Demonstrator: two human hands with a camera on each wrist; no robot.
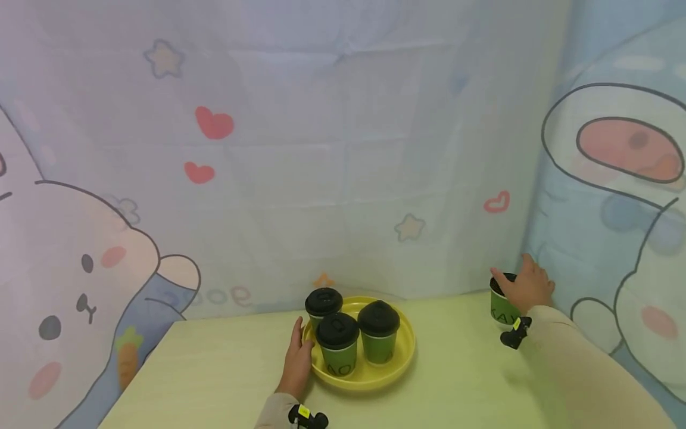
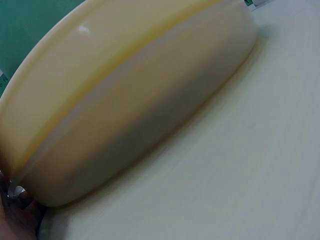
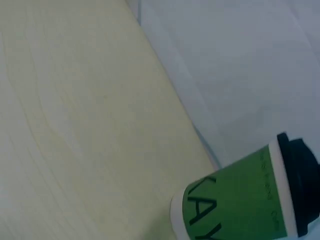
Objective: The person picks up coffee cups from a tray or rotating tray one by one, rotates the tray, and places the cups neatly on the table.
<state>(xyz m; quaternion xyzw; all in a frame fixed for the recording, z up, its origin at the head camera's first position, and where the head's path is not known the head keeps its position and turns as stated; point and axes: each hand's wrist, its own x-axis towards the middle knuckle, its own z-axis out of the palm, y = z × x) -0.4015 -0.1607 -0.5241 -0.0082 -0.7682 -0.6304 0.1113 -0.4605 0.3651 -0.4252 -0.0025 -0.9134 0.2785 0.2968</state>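
At the left side of a round yellow tray (image 1: pixel 370 382), my left hand (image 1: pixel 296 363) holds the rim, its thumb at the edge and fingers along the outside. The tray's side wall (image 2: pixel 150 105) fills much of the left wrist view. On it stand three green paper cups with black lids: a back-left cup (image 1: pixel 324 302), a front cup (image 1: pixel 340 357) and a right cup (image 1: pixel 379 345). Far right, my right hand (image 1: pixel 530 289) is spread beside and over another lidded green cup (image 1: pixel 504 310), thumb at its lid. This cup (image 3: pixel 235 200) stands upright; no fingers show in the right wrist view.
The pale yellow table (image 1: pixel 225 369) runs back to a printed cloth backdrop (image 1: pixel 343 179) with hearts, stars and cartoon animals. Its back edge lies close behind the lone cup. A side cloth (image 1: pixel 605 268) hangs at the right.
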